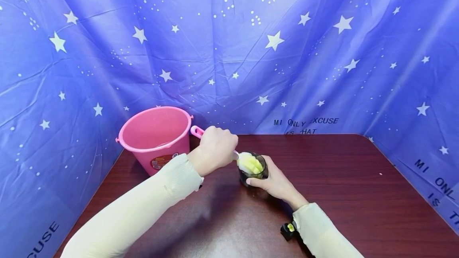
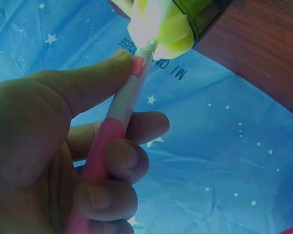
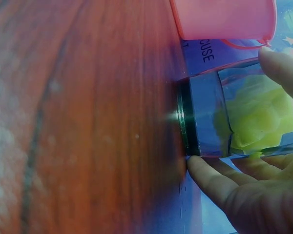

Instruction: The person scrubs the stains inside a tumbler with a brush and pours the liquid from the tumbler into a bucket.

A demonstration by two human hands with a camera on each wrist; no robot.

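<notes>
My left hand (image 1: 216, 146) grips the pink-and-white handle (image 2: 110, 126) of a cup brush, fingers curled round it and the thumb along its upper part. The brush's yellow-and-white sponge head (image 1: 250, 163) is partly inside a dark, see-through glass (image 1: 247, 179). Around that glass my right hand (image 1: 274, 180) is wrapped, thumb on the near side and fingers on the far side. Through the glass wall in the right wrist view, the yellow sponge (image 3: 263, 117) shows in the upper part, above the thick base.
A pink bucket (image 1: 181, 150) stands at the left back of the dark red wooden table (image 1: 340, 178). Blue star-patterned cloth (image 1: 215, 51) hangs behind and on both sides. A small black object (image 1: 287, 232) with a yellow-green spot is beside the right cuff.
</notes>
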